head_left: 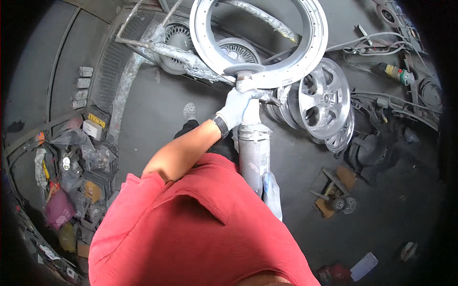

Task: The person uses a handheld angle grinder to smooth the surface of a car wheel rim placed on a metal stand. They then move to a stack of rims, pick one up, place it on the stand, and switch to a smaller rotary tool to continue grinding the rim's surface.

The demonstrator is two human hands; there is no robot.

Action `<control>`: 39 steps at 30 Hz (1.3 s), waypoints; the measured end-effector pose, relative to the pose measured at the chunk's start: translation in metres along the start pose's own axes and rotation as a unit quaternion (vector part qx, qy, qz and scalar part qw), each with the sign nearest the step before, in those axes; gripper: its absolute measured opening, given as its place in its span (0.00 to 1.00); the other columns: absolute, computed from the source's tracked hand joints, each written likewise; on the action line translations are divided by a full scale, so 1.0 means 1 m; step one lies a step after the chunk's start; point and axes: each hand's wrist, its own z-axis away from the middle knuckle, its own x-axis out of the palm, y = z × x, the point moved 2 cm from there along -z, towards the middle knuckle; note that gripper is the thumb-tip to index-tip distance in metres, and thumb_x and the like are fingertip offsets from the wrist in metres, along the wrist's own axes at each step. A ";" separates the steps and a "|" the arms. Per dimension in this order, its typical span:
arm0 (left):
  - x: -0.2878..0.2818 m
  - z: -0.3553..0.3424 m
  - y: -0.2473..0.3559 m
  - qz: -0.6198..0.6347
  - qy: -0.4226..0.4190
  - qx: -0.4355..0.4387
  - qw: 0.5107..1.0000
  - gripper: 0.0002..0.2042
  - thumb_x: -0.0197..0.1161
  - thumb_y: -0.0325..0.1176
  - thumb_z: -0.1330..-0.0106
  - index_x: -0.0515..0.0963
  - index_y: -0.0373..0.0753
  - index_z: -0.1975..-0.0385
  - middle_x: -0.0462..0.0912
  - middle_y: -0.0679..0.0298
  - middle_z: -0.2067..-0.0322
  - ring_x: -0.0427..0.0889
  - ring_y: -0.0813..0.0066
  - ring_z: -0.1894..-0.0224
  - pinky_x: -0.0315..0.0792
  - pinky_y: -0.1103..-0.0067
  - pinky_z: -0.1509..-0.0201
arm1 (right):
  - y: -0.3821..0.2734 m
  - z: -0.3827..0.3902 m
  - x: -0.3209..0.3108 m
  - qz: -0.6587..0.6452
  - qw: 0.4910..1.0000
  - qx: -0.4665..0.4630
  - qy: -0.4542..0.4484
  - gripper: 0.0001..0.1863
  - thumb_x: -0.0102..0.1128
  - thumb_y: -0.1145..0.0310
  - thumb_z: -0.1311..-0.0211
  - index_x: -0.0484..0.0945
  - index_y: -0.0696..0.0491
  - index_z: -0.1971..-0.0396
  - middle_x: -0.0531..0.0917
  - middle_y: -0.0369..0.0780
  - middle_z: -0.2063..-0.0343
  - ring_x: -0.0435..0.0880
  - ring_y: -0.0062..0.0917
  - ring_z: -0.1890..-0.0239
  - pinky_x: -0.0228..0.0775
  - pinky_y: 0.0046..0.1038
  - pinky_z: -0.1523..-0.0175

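Note:
My left hand [234,107], in a white glove and with a dark band at the wrist, is closed around the front of a dusty grey angle grinder [254,152]. The grinder's round grey disc [244,68] overlaps the lower left edge of a large silver wheel rim ring [316,28]; whether they touch I cannot tell. Back along the grinder's body, against my red shirt, lies a white and blue shape. It may be my right glove, but its fingers do not show and my right arm is hidden.
Spoked wheels [175,50] lean behind a coated metal frame [183,59]. Several silver alloy wheels [326,95] stand at the right. Hoses and a green-ended power tool [400,75] lie beyond them. A metal stand [336,193] sits on the floor; boxes and plastic bags [95,155] crowd the left.

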 end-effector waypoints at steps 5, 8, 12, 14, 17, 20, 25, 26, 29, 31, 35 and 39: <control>-0.031 -0.011 0.032 -0.027 0.022 0.034 0.999 0.16 0.71 0.22 0.42 0.77 0.39 0.54 0.81 0.63 0.65 0.84 0.68 0.67 0.81 0.71 0.63 | 0.017 -0.027 0.021 0.010 0.998 -0.023 -0.058 0.28 0.51 0.54 0.20 0.71 0.60 0.33 0.81 0.41 0.46 0.79 0.20 0.54 0.74 0.24 0.50; -0.037 -0.015 0.040 -0.035 0.019 0.066 0.997 0.17 0.71 0.20 0.42 0.77 0.39 0.54 0.82 0.63 0.65 0.85 0.67 0.66 0.83 0.71 0.62 | 0.018 -0.038 0.020 0.034 0.996 -0.051 -0.066 0.28 0.52 0.54 0.20 0.71 0.59 0.33 0.82 0.42 0.46 0.80 0.21 0.52 0.74 0.25 0.48; -0.026 -0.014 0.020 -0.021 0.055 0.041 0.997 0.18 0.71 0.20 0.42 0.77 0.39 0.53 0.82 0.61 0.65 0.85 0.66 0.68 0.83 0.70 0.64 | 0.018 -0.037 -0.013 -0.047 0.993 0.031 -0.100 0.27 0.53 0.54 0.21 0.72 0.59 0.34 0.83 0.42 0.48 0.81 0.20 0.56 0.75 0.25 0.52; -0.010 -0.011 0.001 -0.010 0.050 0.021 0.999 0.18 0.71 0.21 0.43 0.77 0.39 0.53 0.82 0.61 0.66 0.85 0.65 0.69 0.83 0.69 0.65 | 0.015 -0.040 -0.031 0.003 0.999 -0.014 -0.044 0.26 0.53 0.54 0.21 0.73 0.59 0.35 0.83 0.41 0.51 0.81 0.19 0.61 0.75 0.24 0.59; 0.027 -0.008 -0.030 0.031 0.034 0.012 0.999 0.15 0.70 0.19 0.43 0.78 0.40 0.57 0.82 0.64 0.67 0.84 0.68 0.66 0.81 0.71 0.61 | 0.001 -0.027 -0.070 0.034 0.999 0.001 -0.017 0.26 0.53 0.54 0.21 0.73 0.58 0.36 0.83 0.39 0.54 0.81 0.18 0.66 0.74 0.23 0.66; 0.062 -0.003 -0.053 0.047 0.005 -0.007 0.999 0.12 0.69 0.18 0.42 0.79 0.43 0.62 0.81 0.69 0.67 0.83 0.73 0.63 0.78 0.74 0.57 | -0.017 -0.009 -0.095 0.030 0.999 0.027 -0.004 0.26 0.53 0.53 0.21 0.73 0.57 0.36 0.83 0.38 0.57 0.80 0.18 0.67 0.73 0.22 0.69; 0.070 -0.001 -0.057 0.071 0.022 -0.025 0.997 0.12 0.70 0.19 0.41 0.79 0.41 0.61 0.82 0.65 0.67 0.84 0.70 0.66 0.80 0.74 0.60 | -0.030 -0.005 -0.098 0.068 0.997 0.022 0.015 0.27 0.52 0.53 0.21 0.73 0.58 0.35 0.83 0.38 0.54 0.80 0.18 0.67 0.72 0.22 0.68; 0.063 -0.002 -0.053 0.073 0.027 -0.005 0.997 0.12 0.70 0.19 0.41 0.79 0.41 0.60 0.82 0.65 0.67 0.84 0.70 0.66 0.80 0.73 0.60 | -0.027 -0.008 -0.094 0.068 0.997 0.024 0.009 0.27 0.53 0.53 0.21 0.73 0.58 0.35 0.83 0.39 0.54 0.79 0.18 0.67 0.72 0.22 0.68; 0.031 -0.004 -0.035 0.075 0.029 0.039 0.996 0.12 0.69 0.19 0.41 0.79 0.39 0.59 0.83 0.65 0.66 0.85 0.69 0.65 0.81 0.72 0.60 | -0.015 -0.021 -0.074 0.061 0.997 0.039 -0.015 0.27 0.53 0.53 0.21 0.73 0.59 0.34 0.83 0.39 0.52 0.79 0.18 0.66 0.73 0.24 0.66; 0.006 -0.005 -0.018 0.034 0.055 0.065 0.996 0.11 0.67 0.19 0.40 0.80 0.39 0.58 0.83 0.65 0.65 0.85 0.69 0.64 0.82 0.72 0.58 | -0.005 -0.030 -0.056 0.034 0.997 0.043 -0.049 0.27 0.54 0.54 0.21 0.73 0.59 0.34 0.83 0.39 0.52 0.79 0.19 0.67 0.73 0.24 0.66; -0.033 -0.009 0.024 -0.014 0.060 0.085 0.995 0.13 0.69 0.22 0.41 0.80 0.36 0.56 0.84 0.61 0.62 0.86 0.68 0.64 0.83 0.72 0.57 | 0.007 -0.059 -0.022 0.050 0.995 0.003 -0.091 0.27 0.56 0.55 0.22 0.72 0.58 0.33 0.83 0.39 0.54 0.78 0.18 0.72 0.73 0.24 0.69; -0.041 -0.010 0.048 -0.026 0.082 0.108 0.990 0.16 0.70 0.21 0.42 0.79 0.34 0.53 0.84 0.59 0.62 0.86 0.65 0.64 0.83 0.71 0.59 | 0.014 -0.080 -0.008 0.034 0.992 -0.006 -0.125 0.26 0.56 0.57 0.22 0.71 0.58 0.33 0.83 0.39 0.55 0.77 0.18 0.73 0.73 0.24 0.69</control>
